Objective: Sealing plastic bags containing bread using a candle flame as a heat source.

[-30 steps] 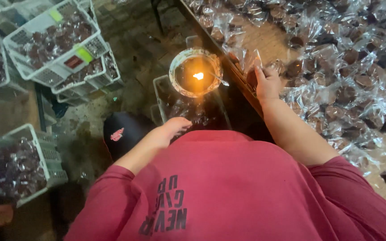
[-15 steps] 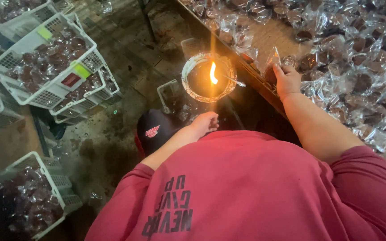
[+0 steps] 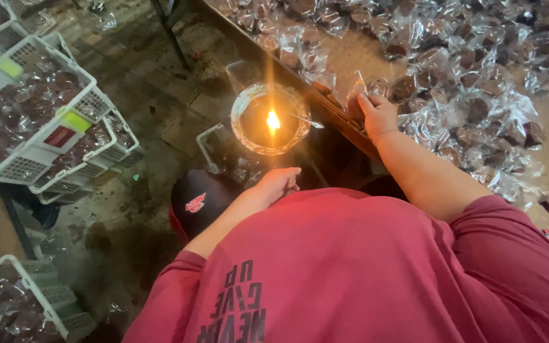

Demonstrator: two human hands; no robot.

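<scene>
A small clear packet (image 3: pixel 355 96) with a dark brown piece inside is pinched at its top edge by the right hand (image 3: pixel 379 116), at the near edge of the surface (image 3: pixel 351 57), just beside the flame (image 3: pixel 273 121); the grip there is closed on the plastic. The flame burns in a round, shallow bowl lamp (image 3: pixel 268 119) that stands lower than the surface edge, with a thin metal piece lying across its rim. The left hand (image 3: pixel 274 186) is held loosely curled below the lamp; whether anything is grasped in it cannot be told. As for progress, much appears to be done: three white slatted crates (image 3: pixel 30 105) on the left are seen already filled with wrapped brown pieces, stacked partly over one another, and a further crate (image 3: pixel 14 305) at the lower left is also filled. Much is judged to be left as well, since the surface is covered by a wide heap of wrapped pieces (image 3: pixel 471 95) in crinkled clear plastic; which of these are finished cannot be told. A black cap (image 3: pixel 198 200) with a red mark lies near the left forearm, and a low clear tray (image 3: pixel 223 149) stands under the lamp. The floor (image 3: pixel 141 89) is dark, stained brick with scraps on it. The open flame stands closely between both hands, and loose plastic lies just beside it, so that little free room is left around the lamp.
</scene>
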